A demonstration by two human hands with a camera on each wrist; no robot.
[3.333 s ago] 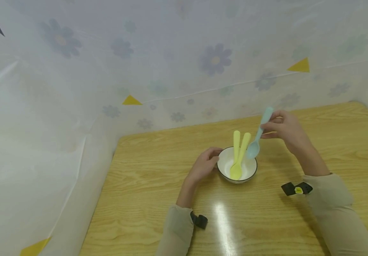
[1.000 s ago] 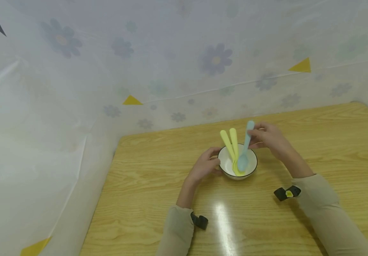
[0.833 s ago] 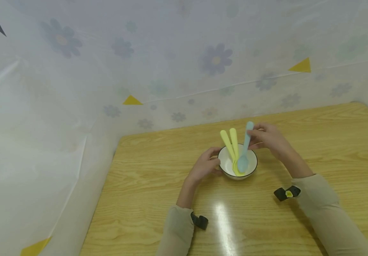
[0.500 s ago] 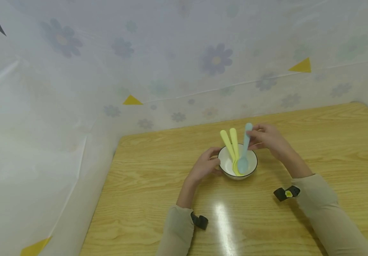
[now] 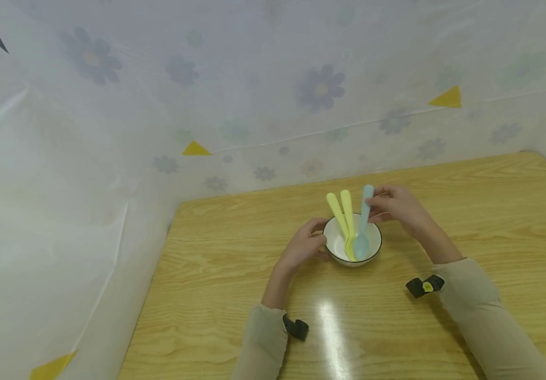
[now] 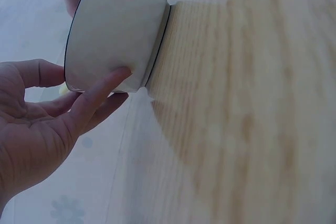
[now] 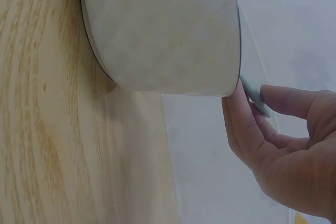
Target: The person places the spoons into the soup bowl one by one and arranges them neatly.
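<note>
- Pale blue plastic spoon (image 5: 362,227) stands tilted in the small white ceramic bowl with a dark rim (image 5: 336,243), its scoop down inside the bowl and its handle leaning up over the far rim.
- Right hand (image 5: 396,207) pinches the upper end of that blue handle between thumb and fingertips; in the right wrist view the blue handle (image 7: 255,97) shows just past the bowl's rim, lying against the fingers (image 7: 239,124).
- Two pale yellow plastic spoons (image 5: 344,219) lean side by side in the same bowl, just left of the blue one, scoops down and handles fanned out over the far rim; no hand touches them.
- Left hand (image 5: 303,248) rests against the left side of the bowl; in the left wrist view its fingers (image 6: 94,98) lie nearly straight along the bowl's outer wall (image 6: 115,30), with the thumb spread apart near the rim, so the hand steadies the bowl rather than wrapping it.
- Bowl sits on the light wooden table with visible grain (image 5: 443,338), near the middle of its far half, between the two hands.
- Behind the table hangs a translucent white plastic sheet printed with flowers and yellow triangles (image 5: 254,79).
- Both forearms wear beige sleeves (image 5: 486,311), each with a black strap at the wrist.
</note>
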